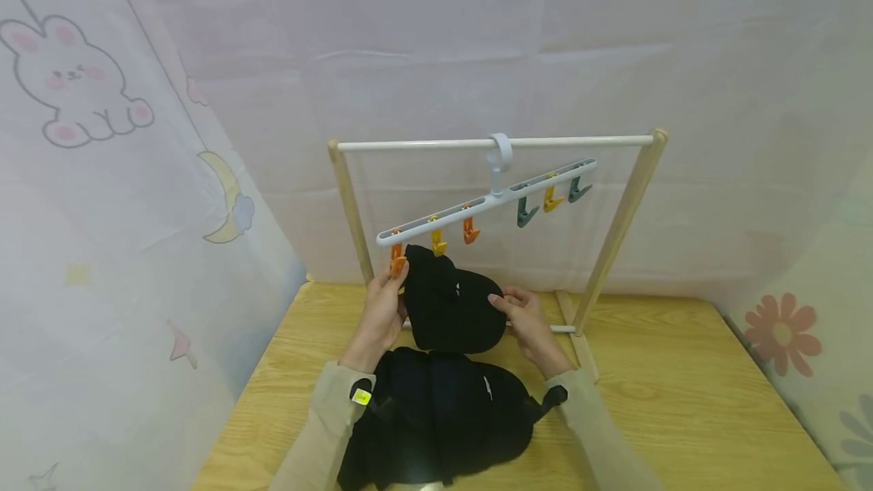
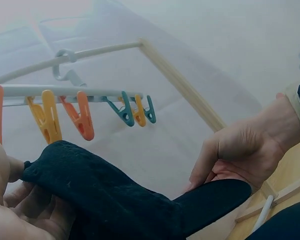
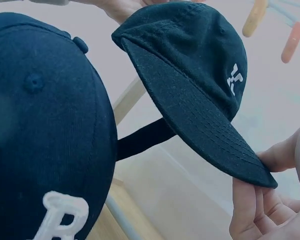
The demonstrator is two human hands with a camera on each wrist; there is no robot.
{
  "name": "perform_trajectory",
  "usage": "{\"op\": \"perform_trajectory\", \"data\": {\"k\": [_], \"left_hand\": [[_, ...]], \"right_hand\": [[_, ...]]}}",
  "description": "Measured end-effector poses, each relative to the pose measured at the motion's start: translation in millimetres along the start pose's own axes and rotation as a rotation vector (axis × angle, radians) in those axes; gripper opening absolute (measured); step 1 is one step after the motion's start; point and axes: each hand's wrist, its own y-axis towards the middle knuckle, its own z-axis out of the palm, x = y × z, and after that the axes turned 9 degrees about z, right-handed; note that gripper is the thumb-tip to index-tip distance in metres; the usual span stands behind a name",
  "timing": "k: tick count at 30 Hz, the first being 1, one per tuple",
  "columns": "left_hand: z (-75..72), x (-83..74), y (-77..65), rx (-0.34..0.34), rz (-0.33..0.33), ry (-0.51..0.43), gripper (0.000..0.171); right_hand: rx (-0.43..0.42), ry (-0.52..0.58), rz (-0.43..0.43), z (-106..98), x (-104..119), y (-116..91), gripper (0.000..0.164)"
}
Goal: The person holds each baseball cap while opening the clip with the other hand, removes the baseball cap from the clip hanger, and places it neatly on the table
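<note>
A small black cap [image 1: 460, 317] is held up between both hands, below a white clip hanger [image 1: 494, 199]. My left hand [image 1: 382, 313] grips the cap's edge at the left, its fingertips right at the lower end of an orange clip [image 1: 397, 248]. At the other side, the right hand [image 1: 530, 320] pinches the brim between thumb and fingers, as the brim [image 3: 200, 135] shows in the right wrist view. A small white mark [image 3: 234, 80] is on the cap's front. Nearer the body lies another dark cap [image 1: 443, 415], with a white letter [image 3: 65, 215] on it.
The hanger hooks over the white rod [image 1: 416, 145] of a stand with wooden posts [image 1: 617, 233]. More yellow, orange and teal clips [image 1: 525, 211] hang along its bar, which slants up to the right. The stand is on a wooden table [image 1: 682, 392] before a pale backdrop [image 1: 423, 36].
</note>
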Motion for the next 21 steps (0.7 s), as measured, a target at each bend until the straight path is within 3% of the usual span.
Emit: {"op": "perform_trajectory", "data": {"k": [5, 14, 21], "left_hand": [[2.9, 2.8, -1.7, 0.024, -0.019, 0.011, 0.022], [10.2, 4.5, -6.6, 0.12, 0.008, 0.055, 0.02], [17.4, 5.1, -13.4, 0.133, -0.014, 0.058, 0.016]], "right_hand": [[-0.009, 0.001, 0.002, -9, -1, -4, 0.036], [-0.002, 0.009, -0.003, -27, -3, -13, 0.03], [0.003, -0.01, 0.006, -40, -4, -22, 0.03]]}}
